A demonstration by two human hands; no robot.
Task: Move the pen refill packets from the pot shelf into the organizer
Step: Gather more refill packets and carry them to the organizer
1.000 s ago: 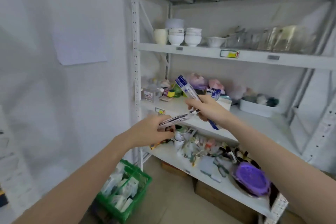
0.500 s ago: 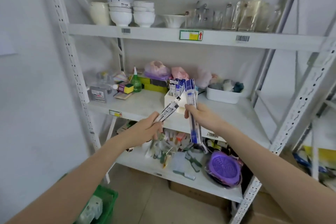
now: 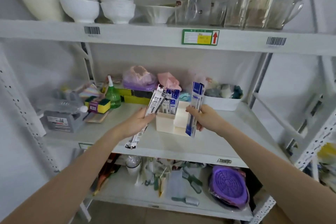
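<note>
Two hands are up at the middle shelf (image 3: 209, 143) in my head view, one on each side of the cream organizer (image 3: 164, 122). My left hand (image 3: 139, 122) grips a black-and-white refill packet (image 3: 145, 120) around its middle, fingers curled round it; the packet runs tilted, its top leaning over the organizer's left compartment and its lower end hanging past the shelf's front edge. My right hand (image 3: 201, 117) holds a blue-and-white refill packet (image 3: 194, 109) almost upright just right of the organizer, thumb and fingers wrapped around it, its bottom end near the shelf board.

More blue packets (image 3: 171, 101) stand upright inside the organizer's left compartment, their tops showing above its rim.

Left of the organizer on the same shelf sit a green bottle (image 3: 112, 96), yellow-green sponges (image 3: 99, 104) and a grey box (image 3: 58, 122). A white tray (image 3: 222, 102) with soft items stands to the right, behind my right hand.

White bowls (image 3: 80, 8) are stacked on the shelf above, with clear glassware (image 3: 254, 8) further right. On the shelf below lies a purple strainer (image 3: 229, 185) among mixed kitchen tools.
</note>
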